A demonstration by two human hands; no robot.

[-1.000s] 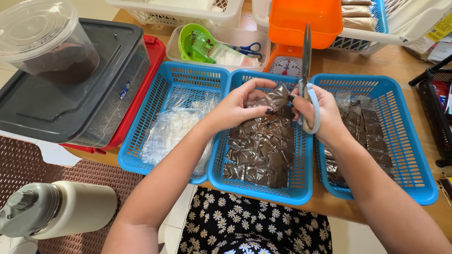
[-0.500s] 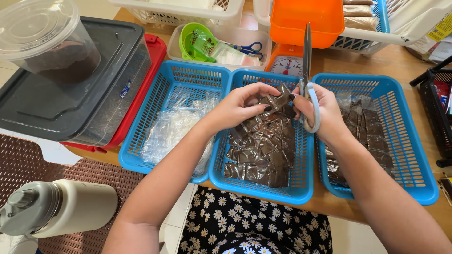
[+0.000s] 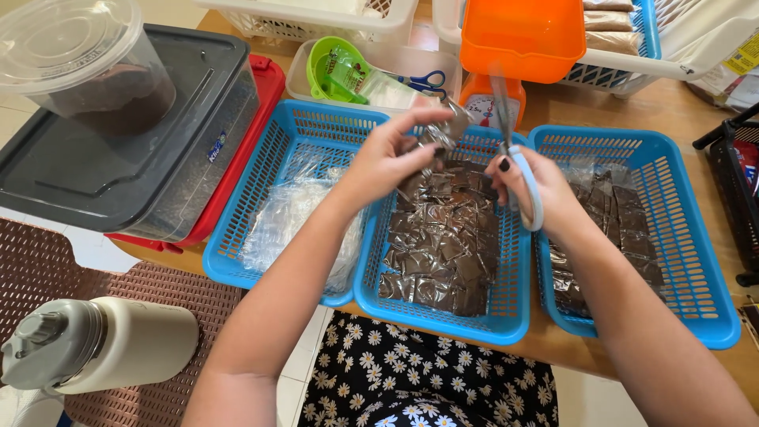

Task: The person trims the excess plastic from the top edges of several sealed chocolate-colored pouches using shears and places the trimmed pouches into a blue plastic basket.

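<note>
My left hand [image 3: 389,155] pinches a small clear packet of dark brown stuff [image 3: 447,126] and holds it up above the middle blue basket [image 3: 443,316]. My right hand [image 3: 531,183] grips scissors with pale blue handles [image 3: 514,150], blades pointing up and away, just right of the packet. The middle basket is full of several cut brown packets [image 3: 439,245]. The left blue basket [image 3: 261,182] holds clear plastic bags [image 3: 288,221]. The right blue basket [image 3: 680,261] holds more brown packets [image 3: 624,229].
A grey-lidded clear bin [image 3: 126,158] with a round tub [image 3: 87,63] on top stands at left on a red tray. An orange container [image 3: 526,35], a green scoop [image 3: 336,67] and small blue scissors [image 3: 419,81] lie behind. A beige flask [image 3: 103,344] lies below left.
My left hand has lifted a packet up out of the middle basket, and my right hand with the scissors has shifted slightly; the blades look blurred from movement.
</note>
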